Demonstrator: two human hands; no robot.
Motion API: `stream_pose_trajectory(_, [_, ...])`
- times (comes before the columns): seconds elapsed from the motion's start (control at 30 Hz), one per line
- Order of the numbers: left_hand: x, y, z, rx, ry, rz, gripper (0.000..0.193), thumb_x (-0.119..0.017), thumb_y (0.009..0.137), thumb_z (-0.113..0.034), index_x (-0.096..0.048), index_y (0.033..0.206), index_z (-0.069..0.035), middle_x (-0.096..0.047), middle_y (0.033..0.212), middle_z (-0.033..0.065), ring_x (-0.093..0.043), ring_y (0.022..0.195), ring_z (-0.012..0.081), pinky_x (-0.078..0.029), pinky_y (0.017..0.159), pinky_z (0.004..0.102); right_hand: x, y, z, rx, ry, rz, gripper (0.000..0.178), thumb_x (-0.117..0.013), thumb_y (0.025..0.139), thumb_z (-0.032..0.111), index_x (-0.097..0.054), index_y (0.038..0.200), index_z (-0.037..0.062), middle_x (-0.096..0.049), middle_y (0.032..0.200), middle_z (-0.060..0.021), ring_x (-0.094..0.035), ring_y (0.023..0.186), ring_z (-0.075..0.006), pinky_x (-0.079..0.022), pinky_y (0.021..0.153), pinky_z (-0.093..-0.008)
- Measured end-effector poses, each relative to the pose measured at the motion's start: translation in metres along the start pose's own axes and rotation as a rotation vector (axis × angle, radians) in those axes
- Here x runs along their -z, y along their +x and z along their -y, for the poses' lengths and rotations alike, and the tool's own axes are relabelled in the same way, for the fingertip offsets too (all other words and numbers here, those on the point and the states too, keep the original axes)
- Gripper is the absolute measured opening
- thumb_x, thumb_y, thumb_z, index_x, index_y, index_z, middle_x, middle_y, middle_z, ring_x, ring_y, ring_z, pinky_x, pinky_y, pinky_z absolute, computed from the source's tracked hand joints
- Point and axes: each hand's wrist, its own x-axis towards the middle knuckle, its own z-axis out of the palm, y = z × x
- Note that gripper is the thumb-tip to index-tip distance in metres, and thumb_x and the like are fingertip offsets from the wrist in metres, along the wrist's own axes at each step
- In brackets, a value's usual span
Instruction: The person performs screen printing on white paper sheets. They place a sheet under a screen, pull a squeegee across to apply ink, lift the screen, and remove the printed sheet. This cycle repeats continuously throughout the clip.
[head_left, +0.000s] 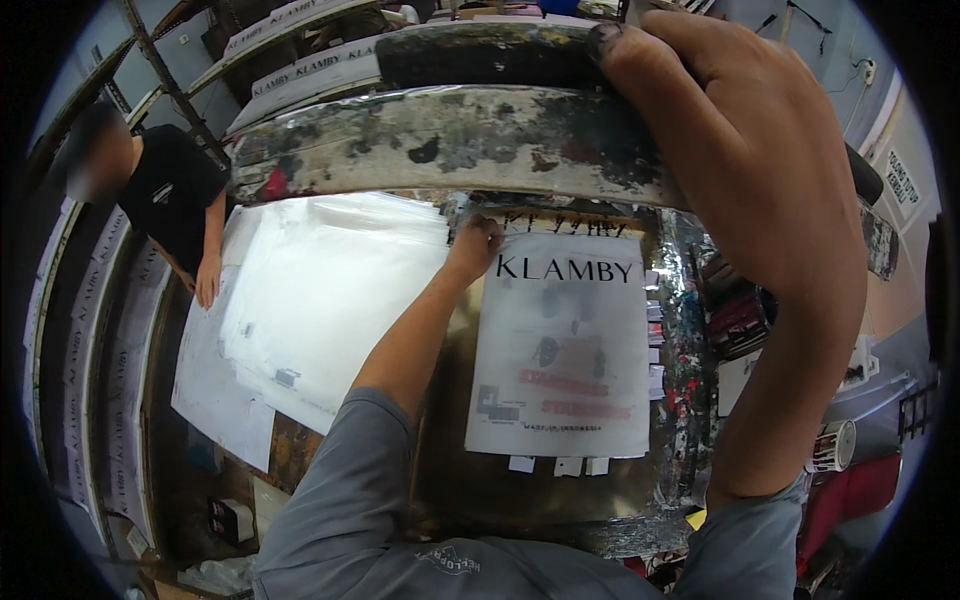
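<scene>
A translucent white sheet, perhaps a plastic bag, lies flat on the dark printing board. It bears black lettering near its top edge and faint grey and red marks lower down. At its top left corner, my left hand has its fingers pinched together on the sheet. Raised across the far side is a paint-stained screen-printing frame. My right hand is closed around the frame's right end, thumb on top. That hand and forearm hide part of the frame and the area behind it.
A stack of white sheets lies left of the board. Small paper tabs stick out along the board. Another person in a black shirt stands at the left, one hand by the stack. Racks with printed sheets line the left; a white bucket stands right.
</scene>
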Motion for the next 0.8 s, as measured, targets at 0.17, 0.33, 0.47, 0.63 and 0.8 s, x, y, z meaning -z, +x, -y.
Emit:
stream_pose_trajectory(0.17, [0.09,-0.03,-0.041,0.172,-0.013,0.017,0.015,-0.069,0.1,-0.011,-0.068,0.096,0.003,-0.072,0.095,0.0247,-0.07,0.087,0.0429,-0.055,0.081,0.0468,0.004,-0.002,0.008,-0.04,0.017,0.016,0.049,-0.053,0.104,0.043,-0.068,0.095,-0.0026,-0.067,0.086,-0.0245,-0.063,0.081,-0.0446,-0.048,0.074,-0.0492])
stream_pose_trajectory(0.33, [0.218,-0.198,-0.039,0.465,0.151,-0.241,0.02,-0.07,0.103,-0.014,-0.071,0.096,0.004,-0.072,0.084,0.0181,-0.067,0.074,0.0261,-0.054,0.072,0.0393,0.01,-0.024,0.023,-0.013,-0.041,0.046,0.045,-0.056,0.101,0.039,-0.07,0.098,-0.004,-0.067,0.088,-0.0276,-0.064,0.084,-0.045,-0.048,0.084,-0.0491])
stream_pose_trajectory(0.47, [0.301,-0.335,0.014,0.648,0.238,-0.515,0.023,-0.07,0.105,-0.019,-0.07,0.1,0.003,-0.071,0.085,0.0176,-0.065,0.074,0.0245,-0.053,0.071,0.0378,0.003,-0.04,0.031,-0.026,-0.03,-0.072,0.045,-0.059,0.097,0.04,-0.072,0.088,-0.0021,-0.069,0.081,-0.0248,-0.066,0.079,-0.0444,-0.047,0.084,-0.0516])
stream_pose_trajectory(0.63, [0.421,-0.398,0.07,0.783,0.661,-0.541,0.029,-0.068,0.106,-0.024,-0.07,0.111,0.004,-0.075,0.102,0.0221,-0.071,0.093,0.037,-0.056,0.085,0.048,0.002,-0.045,0.032,-0.079,-0.006,-0.008,0.048,-0.059,0.098,0.041,-0.071,0.085,-0.0028,-0.071,0.081,-0.0232,-0.068,0.081,-0.0436,-0.047,0.087,-0.0522])
stream_pose_trajectory(0.8, [0.391,-0.34,0.016,0.547,1.034,-0.778,0.058,-0.066,0.107,-0.028,-0.052,0.153,0.004,-0.053,0.154,0.0285,-0.046,0.147,0.0411,-0.033,0.124,0.056,0.007,-0.051,0.04,-0.049,-0.069,-0.027,0.049,-0.059,0.099,0.041,-0.071,0.088,-0.005,-0.074,0.089,-0.0224,-0.07,0.088,-0.0423,-0.047,0.089,-0.0515])
